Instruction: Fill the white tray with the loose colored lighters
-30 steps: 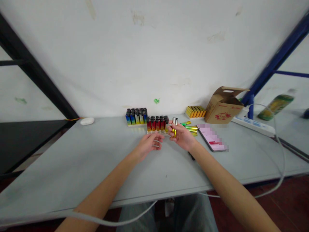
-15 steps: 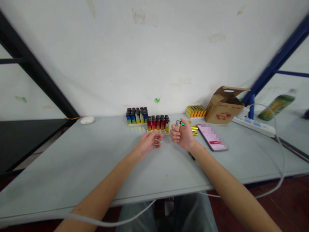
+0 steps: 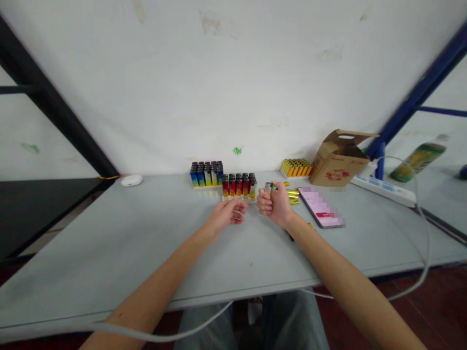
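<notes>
My right hand [image 3: 278,206] is wrapped round a lighter [image 3: 268,187], its metal top poking up out of the fist beside the thumb. The rest of that lighter is hidden by my fingers. To its left, my left hand [image 3: 226,214] hovers over the table with loosely bent fingers apart, and nothing shows in them. Just beyond the left hand stands a clear tray of red and yellow lighters [image 3: 239,185] with black tops. Behind it, against the wall, is a block of blue and yellow lighters [image 3: 206,175], upright in rows.
Yellow cylinders [image 3: 296,168] stand in a tray by an open cardboard box [image 3: 337,167]. Shiny gold pieces [image 3: 293,195] lie beside a phone [image 3: 321,208]. A power strip [image 3: 386,189] and white cable [image 3: 427,233] are at right, a white case [image 3: 132,181] at left.
My left hand has shifted slightly to the right, toward the right hand. My right hand keeps its grip on the lighter, with its thumb a little lower. The trays have not moved.
</notes>
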Tool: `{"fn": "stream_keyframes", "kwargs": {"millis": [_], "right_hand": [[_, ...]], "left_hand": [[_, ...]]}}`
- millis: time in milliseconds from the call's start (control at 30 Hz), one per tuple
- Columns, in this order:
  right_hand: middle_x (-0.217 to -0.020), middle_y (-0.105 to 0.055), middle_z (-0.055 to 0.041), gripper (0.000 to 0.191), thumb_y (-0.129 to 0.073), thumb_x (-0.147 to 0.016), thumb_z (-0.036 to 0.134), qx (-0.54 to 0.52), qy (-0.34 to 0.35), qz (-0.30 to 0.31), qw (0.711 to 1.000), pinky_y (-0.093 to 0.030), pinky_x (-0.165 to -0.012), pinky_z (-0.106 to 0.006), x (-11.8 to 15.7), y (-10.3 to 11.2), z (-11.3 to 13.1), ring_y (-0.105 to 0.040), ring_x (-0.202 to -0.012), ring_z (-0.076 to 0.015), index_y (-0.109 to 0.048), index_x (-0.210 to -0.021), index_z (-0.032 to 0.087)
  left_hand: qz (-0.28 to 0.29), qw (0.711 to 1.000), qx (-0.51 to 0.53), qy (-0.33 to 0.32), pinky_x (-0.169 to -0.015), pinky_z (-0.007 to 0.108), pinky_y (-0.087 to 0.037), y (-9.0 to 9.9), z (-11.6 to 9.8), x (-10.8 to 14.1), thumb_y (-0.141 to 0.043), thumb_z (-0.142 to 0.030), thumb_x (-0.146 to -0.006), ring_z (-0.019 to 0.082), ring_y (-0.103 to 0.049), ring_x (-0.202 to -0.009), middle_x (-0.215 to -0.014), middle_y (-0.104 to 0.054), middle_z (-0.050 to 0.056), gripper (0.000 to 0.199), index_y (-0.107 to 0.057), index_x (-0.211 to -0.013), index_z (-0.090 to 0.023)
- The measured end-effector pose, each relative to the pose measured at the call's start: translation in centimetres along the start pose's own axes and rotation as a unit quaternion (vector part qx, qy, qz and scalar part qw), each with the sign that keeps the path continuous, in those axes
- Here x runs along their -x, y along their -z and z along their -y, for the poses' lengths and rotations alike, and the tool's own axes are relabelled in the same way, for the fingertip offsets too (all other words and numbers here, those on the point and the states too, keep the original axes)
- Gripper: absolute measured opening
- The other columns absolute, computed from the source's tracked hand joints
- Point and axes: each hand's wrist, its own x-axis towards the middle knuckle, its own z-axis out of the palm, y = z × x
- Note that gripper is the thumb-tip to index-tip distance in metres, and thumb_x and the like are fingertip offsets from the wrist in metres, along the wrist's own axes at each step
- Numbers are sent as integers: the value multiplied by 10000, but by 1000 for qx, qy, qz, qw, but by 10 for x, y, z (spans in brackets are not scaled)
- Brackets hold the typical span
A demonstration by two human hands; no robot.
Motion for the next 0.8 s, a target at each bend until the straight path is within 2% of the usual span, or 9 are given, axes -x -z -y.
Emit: {"fn": "stream_keyframes", "kwargs": {"millis": [633, 800], "right_hand": [[-473, -161, 87, 346, -204, -852, 418, 57, 2, -69, 996, -100, -358, -188, 1, -14, -3, -60, -410, -88, -295, -582, 222], [-482, -160, 90, 334, -212, -855, 406, 69, 4, -69, 995, -93, -363, -191, 0, -14, -4, -66, -410, -88, -301, -591, 221]], "left_hand": [[-6, 1000, -3, 6, -600, 266, -442, -2, -2, 0, -553, -486, -868, 110, -572, -559, -701, -617, 37, 402, -677, -805, -108], [-9, 1000, 6, 10, -603, 264, -447, -4, -5, 3, -555, -472, -872, 109, -571, -559, -692, -616, 37, 390, -677, -809, -107]]}}
